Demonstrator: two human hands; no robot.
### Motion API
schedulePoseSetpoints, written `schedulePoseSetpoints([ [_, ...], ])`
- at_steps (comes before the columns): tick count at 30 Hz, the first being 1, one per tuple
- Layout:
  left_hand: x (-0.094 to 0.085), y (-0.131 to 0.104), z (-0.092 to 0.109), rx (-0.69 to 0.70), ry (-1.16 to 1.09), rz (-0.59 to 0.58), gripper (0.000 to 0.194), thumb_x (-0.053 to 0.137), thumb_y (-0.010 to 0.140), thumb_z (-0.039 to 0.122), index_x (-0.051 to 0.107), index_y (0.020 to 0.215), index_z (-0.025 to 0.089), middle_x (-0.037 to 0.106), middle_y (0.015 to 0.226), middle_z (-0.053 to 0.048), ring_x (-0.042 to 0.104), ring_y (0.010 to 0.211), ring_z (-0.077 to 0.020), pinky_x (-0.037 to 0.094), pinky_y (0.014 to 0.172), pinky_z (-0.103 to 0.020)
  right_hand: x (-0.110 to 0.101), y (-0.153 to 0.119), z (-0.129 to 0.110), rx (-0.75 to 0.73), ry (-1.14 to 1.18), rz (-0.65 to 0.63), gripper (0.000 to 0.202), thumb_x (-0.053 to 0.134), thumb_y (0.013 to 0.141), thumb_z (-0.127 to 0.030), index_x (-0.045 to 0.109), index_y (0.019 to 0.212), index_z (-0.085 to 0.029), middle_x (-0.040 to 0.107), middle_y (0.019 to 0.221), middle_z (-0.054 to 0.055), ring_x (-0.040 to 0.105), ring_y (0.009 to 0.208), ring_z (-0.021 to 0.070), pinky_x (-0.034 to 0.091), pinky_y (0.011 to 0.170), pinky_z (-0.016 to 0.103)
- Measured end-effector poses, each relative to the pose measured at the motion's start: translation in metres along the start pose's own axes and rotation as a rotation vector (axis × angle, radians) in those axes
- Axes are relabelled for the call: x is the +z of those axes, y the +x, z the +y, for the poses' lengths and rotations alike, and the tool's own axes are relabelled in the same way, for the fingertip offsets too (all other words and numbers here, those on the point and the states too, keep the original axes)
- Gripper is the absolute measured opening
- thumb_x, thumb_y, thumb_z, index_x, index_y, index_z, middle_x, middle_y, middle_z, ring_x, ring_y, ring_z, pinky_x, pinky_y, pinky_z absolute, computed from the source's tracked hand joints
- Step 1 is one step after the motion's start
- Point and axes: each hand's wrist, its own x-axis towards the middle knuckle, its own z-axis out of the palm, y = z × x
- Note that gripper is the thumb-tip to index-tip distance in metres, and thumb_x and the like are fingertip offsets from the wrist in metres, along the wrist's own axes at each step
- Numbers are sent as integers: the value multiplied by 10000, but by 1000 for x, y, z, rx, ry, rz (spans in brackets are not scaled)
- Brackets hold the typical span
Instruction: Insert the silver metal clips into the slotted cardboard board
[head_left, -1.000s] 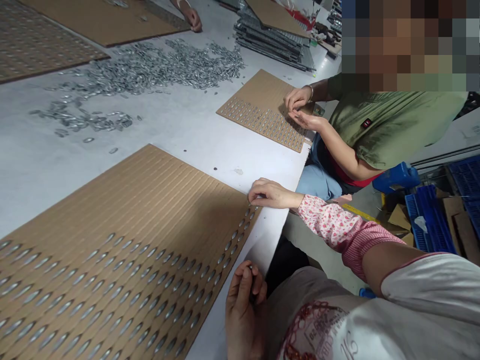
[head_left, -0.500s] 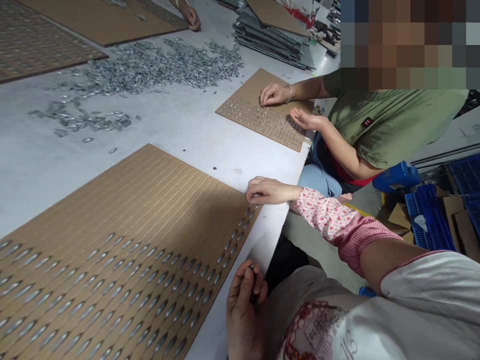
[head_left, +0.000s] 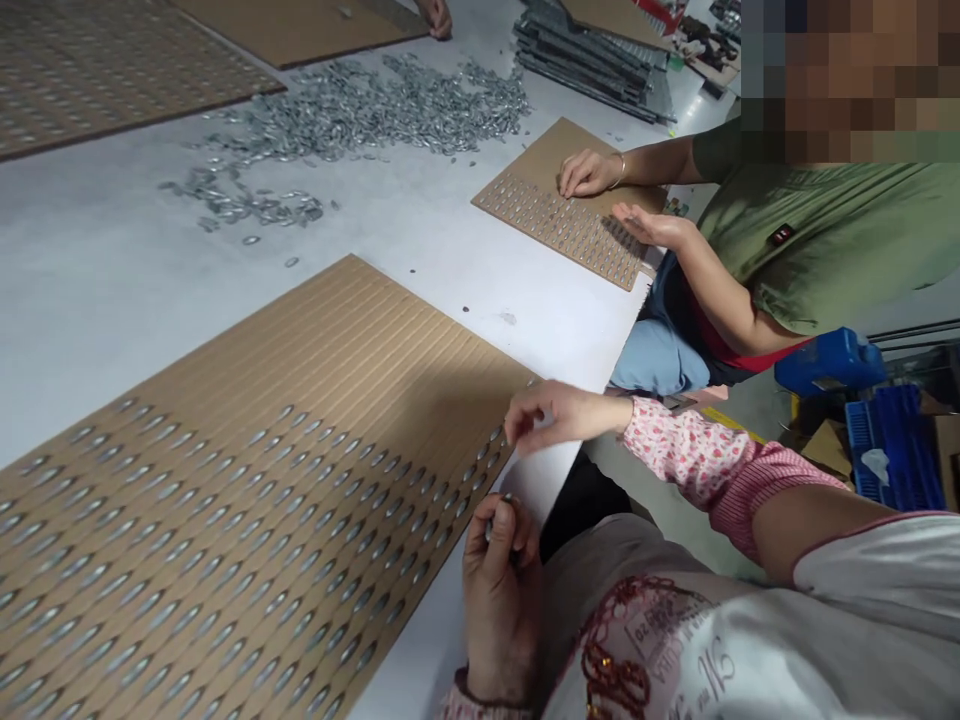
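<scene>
A ribbed brown board lies before me with rows of small oval metal pieces set in its grooves. By its near edge my left hand is curled closed, palm up. Small metal pieces show between its thumb and fingers, mostly hidden. My right hand, in a pink floral sleeve, hovers over the board's right corner, just above my left hand. Its fingers are loosely bent with a gap at the thumb, and I see nothing held in them.
Loose metal pieces are heaped across the white table. A co-worker in a green shirt bends over a smaller board at the right. Larger boards, another person's hand and stacked dark sheets are farther back.
My right hand has come away from the board's right corner toward my left hand, its fingers loosening. My left hand stays curled. The view has shifted, so the scene sits farther right.
</scene>
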Motion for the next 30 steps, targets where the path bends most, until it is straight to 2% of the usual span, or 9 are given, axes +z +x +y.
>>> schedulePoseSetpoints([
  [2,-2,0,0,21,2,0,238,810,653,288,604,699,180,389,606,53,330,527,-62,313,451,-152,18,-4,-9,-46,61,-112,207,655,799,-303,637,889,-117,634,829,31,554,756,101,448,723,231],
  [5,-4,-2,0,43,2,29,200,787,689,280,617,728,181,392,603,51,348,546,-66,339,479,-154,35,-4,-11,-73,61,-132,186,616,835,-294,635,861,-110,627,818,41,551,758,106,452,726,236],
  [7,-3,-3,1,38,-50,64,165,755,727,267,647,807,170,462,680,31,367,566,-59,352,485,-148,39,1,-9,-82,26,-101,179,603,848,-296,629,851,-119,629,821,39,554,772,108,448,739,240],
  [11,-3,-6,5,-59,-183,73,250,676,786,251,663,1009,138,529,807,-12,354,538,-42,328,421,-137,37,20,-5,-66,-132,23,143,571,866,-271,610,848,-134,641,830,37,555,784,116,433,743,245],
  [18,-11,-11,9,-157,-241,42,69,649,810,193,649,833,127,545,722,-1,346,455,-19,318,367,-111,48,43,5,-142,-530,105,188,592,854,-321,638,766,-161,611,847,46,514,789,146,357,828,319],
  [20,-12,-10,11,-200,-300,62,103,573,858,174,647,810,120,570,714,-15,378,446,-20,344,368,-106,54,43,9,-126,-575,135,194,586,854,-331,636,764,-167,607,874,47,502,820,153,340,834,323],
  [23,-15,-8,14,-273,-401,103,257,433,916,152,659,795,128,631,734,-52,520,512,-49,452,445,-123,59,42,12,-75,-633,194,164,613,820,-317,618,750,-169,598,897,46,478,863,171,318,842,333],
  [26,-17,-7,17,-281,-453,126,354,353,933,122,696,855,160,704,825,-78,666,729,-120,554,635,-208,59,42,11,-43,-628,208,142,621,807,-305,607,768,-169,590,874,43,475,858,175,318,839,338],
  [30,-15,-7,19,-229,-446,112,375,343,942,122,711,987,177,719,1018,-91,654,997,-179,538,842,-296,49,37,-4,-148,-441,162,161,572,867,-302,622,810,-160,589,844,41,514,831,145,364,846,312],
])
